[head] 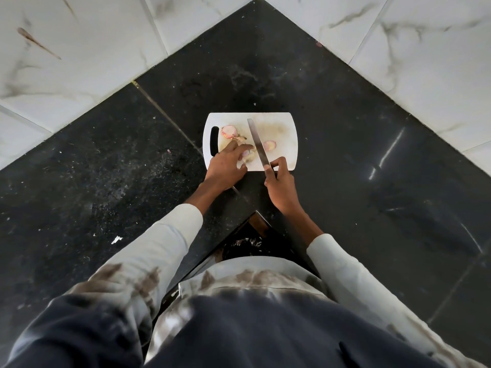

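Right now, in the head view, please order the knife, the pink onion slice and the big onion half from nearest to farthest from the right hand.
1. Knife: gripped by the right hand, blade over the cutting board.
2. Onion slice: just right of the blade.
3. Onion half: at the board's left end.

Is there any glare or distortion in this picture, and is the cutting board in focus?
Head view: a bright glare streak lies on the black counter right of the cutting board; the wide lens splays the wall tiles outward; board and knife look sharp, the clothing below is soft.
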`<state>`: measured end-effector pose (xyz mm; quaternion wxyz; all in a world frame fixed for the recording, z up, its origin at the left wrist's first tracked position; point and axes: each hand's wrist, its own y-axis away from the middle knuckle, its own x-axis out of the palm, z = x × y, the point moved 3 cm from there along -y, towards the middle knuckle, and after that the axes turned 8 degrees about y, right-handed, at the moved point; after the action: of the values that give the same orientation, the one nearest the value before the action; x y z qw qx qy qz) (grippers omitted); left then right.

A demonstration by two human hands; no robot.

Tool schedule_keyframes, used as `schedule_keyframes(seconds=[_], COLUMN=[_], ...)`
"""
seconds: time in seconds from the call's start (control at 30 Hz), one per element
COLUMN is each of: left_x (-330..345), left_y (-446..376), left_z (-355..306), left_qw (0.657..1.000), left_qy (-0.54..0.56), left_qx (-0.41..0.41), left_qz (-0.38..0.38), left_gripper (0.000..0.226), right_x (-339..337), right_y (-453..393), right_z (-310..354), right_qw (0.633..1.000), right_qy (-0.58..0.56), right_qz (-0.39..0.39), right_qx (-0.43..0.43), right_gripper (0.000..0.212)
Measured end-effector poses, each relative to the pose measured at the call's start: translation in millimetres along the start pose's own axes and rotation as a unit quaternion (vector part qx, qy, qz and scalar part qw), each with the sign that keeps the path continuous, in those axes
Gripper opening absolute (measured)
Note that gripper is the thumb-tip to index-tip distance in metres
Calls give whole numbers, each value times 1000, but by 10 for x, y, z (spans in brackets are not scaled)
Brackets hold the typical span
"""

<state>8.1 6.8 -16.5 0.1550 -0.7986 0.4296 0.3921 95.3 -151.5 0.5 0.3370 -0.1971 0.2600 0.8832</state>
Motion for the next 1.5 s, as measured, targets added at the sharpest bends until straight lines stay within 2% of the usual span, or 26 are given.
schedule_keyframes(seconds=[0.1, 0.23, 0.57, 0.7, 0.93, 1.3, 1.5], left_x=[26, 37, 20, 31, 63, 132, 103], left_y=[-24, -36, 15, -7, -103, -117, -122], left_z=[23, 22, 32, 64, 65, 32, -26], left_qw=[1000, 1000, 999, 998, 992, 995, 995], left_qy=[-18, -13, 39, 39, 92, 64, 77], left_qx=[-3, -1, -22, -31, -32, -37, 0], left_qz=[3, -5, -24, -38, -84, -72, -70], left_gripper=[52, 46, 35, 41, 40, 40, 42], right_x=[-44, 14, 224, 193, 120, 131, 181], right_y=[103, 142, -216, -284, -273, -159, -161], right_z=[1, 50, 8, -5, 29, -62, -68], right_qw=[1000, 998, 998, 994, 997, 998, 998], right_qy=[-11, -38, 30, 75, 38, 39, 35], right_qz=[4, -32, -43, -43, -29, -23, -28], right_qx=[11, 24, -31, -65, -67, -53, -50], right_gripper=[12, 12, 14, 15, 8, 8, 9])
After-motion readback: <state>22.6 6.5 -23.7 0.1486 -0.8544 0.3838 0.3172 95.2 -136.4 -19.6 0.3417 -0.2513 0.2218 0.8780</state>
